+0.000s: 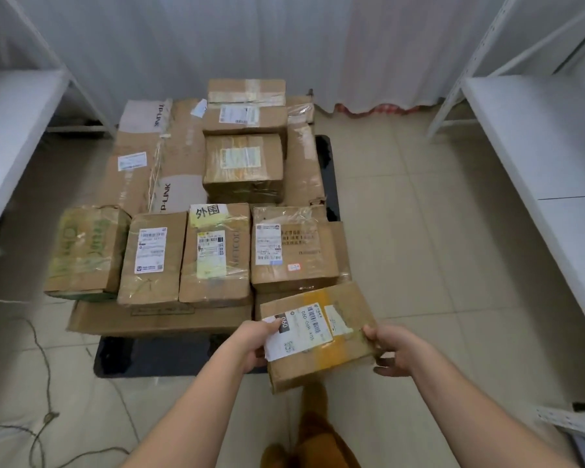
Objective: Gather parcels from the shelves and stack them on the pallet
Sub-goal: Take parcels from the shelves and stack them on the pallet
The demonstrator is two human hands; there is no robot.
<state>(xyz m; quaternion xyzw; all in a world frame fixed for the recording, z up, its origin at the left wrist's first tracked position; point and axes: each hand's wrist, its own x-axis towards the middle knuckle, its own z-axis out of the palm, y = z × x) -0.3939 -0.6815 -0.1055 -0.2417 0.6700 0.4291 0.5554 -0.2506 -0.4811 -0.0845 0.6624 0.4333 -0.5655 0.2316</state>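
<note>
I hold a brown cardboard parcel (321,336) with a white label and yellow tape, tilted, over the pallet's near right corner. My left hand (255,342) grips its left edge, thumb on the label. My right hand (390,349) grips its right edge. The black pallet (149,356) lies on the floor, loaded with several cardboard parcels: a near row with a green-printed box (85,248), labelled boxes (151,256) (213,251) and a wider box (293,248). Further back, small boxes (244,167) (245,106) sit on large flat cartons (149,153).
White metal shelves stand at the left (11,130) and at the right (547,146), their visible boards bare. A white curtain (284,38) closes the back. A thin cord (41,393) trails over the tiled floor at the lower left. Open floor lies right of the pallet.
</note>
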